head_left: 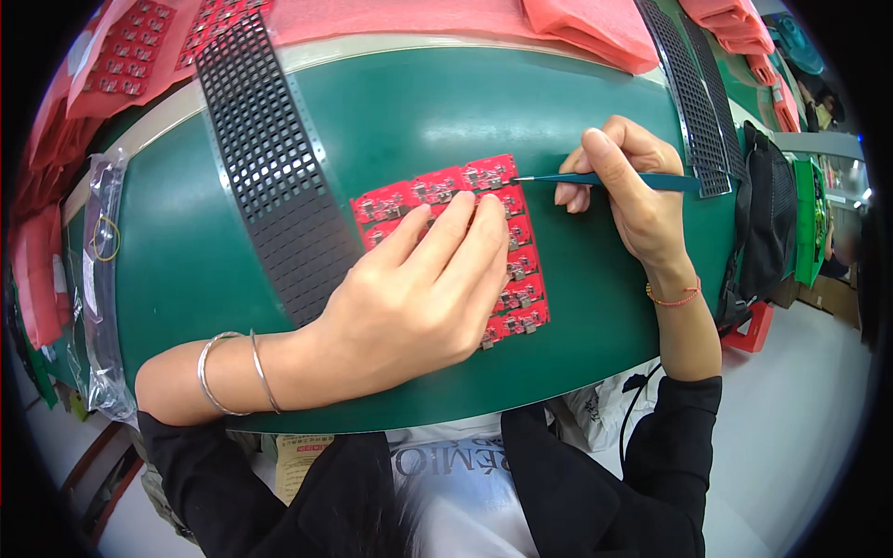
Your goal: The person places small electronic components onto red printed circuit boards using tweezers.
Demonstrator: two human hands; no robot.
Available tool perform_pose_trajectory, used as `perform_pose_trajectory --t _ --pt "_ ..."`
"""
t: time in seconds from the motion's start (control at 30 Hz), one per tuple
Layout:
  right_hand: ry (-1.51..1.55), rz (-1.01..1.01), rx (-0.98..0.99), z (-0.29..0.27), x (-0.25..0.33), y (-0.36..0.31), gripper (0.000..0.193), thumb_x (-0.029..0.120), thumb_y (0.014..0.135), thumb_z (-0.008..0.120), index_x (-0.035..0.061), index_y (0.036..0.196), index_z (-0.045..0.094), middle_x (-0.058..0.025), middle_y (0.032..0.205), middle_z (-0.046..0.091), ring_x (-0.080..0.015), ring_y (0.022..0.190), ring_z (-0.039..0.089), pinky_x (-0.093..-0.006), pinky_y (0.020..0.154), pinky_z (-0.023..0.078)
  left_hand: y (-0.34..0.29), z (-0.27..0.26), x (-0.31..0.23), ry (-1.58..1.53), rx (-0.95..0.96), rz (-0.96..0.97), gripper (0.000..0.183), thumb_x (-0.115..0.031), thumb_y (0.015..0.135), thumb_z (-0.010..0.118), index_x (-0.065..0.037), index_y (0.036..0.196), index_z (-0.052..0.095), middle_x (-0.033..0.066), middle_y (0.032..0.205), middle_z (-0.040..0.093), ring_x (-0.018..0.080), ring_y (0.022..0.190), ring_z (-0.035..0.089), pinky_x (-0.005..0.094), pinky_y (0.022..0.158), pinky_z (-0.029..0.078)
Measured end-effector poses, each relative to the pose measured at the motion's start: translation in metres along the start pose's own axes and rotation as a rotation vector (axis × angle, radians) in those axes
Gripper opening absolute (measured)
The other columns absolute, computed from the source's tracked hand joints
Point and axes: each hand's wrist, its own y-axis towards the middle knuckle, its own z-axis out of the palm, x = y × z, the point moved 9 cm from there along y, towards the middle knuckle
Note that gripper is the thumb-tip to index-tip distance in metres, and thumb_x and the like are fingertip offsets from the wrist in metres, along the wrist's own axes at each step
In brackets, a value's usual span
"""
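Note:
A red circuit board panel (531, 270) with rows of small metal and black components lies on the green mat. My left hand (409, 288) rests across it, fingers stretched out and tips touching the board's upper rows. Part of the panel is hidden beneath that hand. My right hand (637, 191) is closed around teal tweezers (665, 181), held level, with their tip at the panel's upper right edge. Left of the panel is a long black gridded sheet (298, 223) on clear backing; light squares show in its upper part, solid black squares in its lower part.
Pink foam sheets (595, 33) line the far edge, with more red panels (130, 46) at the far left. Further black gridded strips (693, 102) lie at the far right. A clear plastic bag (102, 279) sits at the left edge; a black bag (767, 205) stands at the right.

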Motion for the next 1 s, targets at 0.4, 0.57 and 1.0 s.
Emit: perform_pose_trajectory --t 0.4,0.57,1.0 --pt "-0.044 -0.039 -0.067 0.003 -0.001 -0.006 0.024 0.014 0.102 0.068 -0.0007 0.084 0.063 -0.0078 0.076 0.07 -0.0125 0.066 0.072 -0.0217 0.055 0.056 0.003 0.006 0.005 -0.065 0.011 -0.025 0.041 -0.014 0.079 0.077 0.01 0.111 0.073 0.0197 0.118 0.069 0.0315 0.107 0.072 0.0391 0.091 0.06" --pt "-0.061 -0.037 -0.091 0.005 0.0 -0.008 0.024 0.013 0.102 0.068 -0.001 0.083 0.063 -0.0075 0.076 0.07 -0.0123 0.066 0.072 -0.0221 0.055 0.056 0.004 0.006 0.005 -0.072 -0.003 -0.03 0.041 -0.013 0.077 0.077 0.011 0.11 0.073 0.0205 0.117 0.069 0.0318 0.105 0.072 0.0389 0.091 0.06" --pt "-0.086 -0.033 -0.117 0.006 0.001 -0.009 0.026 0.013 0.101 0.069 -0.0015 0.08 0.063 -0.0073 0.073 0.069 -0.0126 0.065 0.072 -0.0227 0.055 0.057 0.004 0.007 0.006 -0.07 -0.006 -0.037 0.039 -0.012 0.076 0.078 0.01 0.108 0.074 0.0204 0.116 0.07 0.0316 0.104 0.072 0.0389 0.09 0.061"
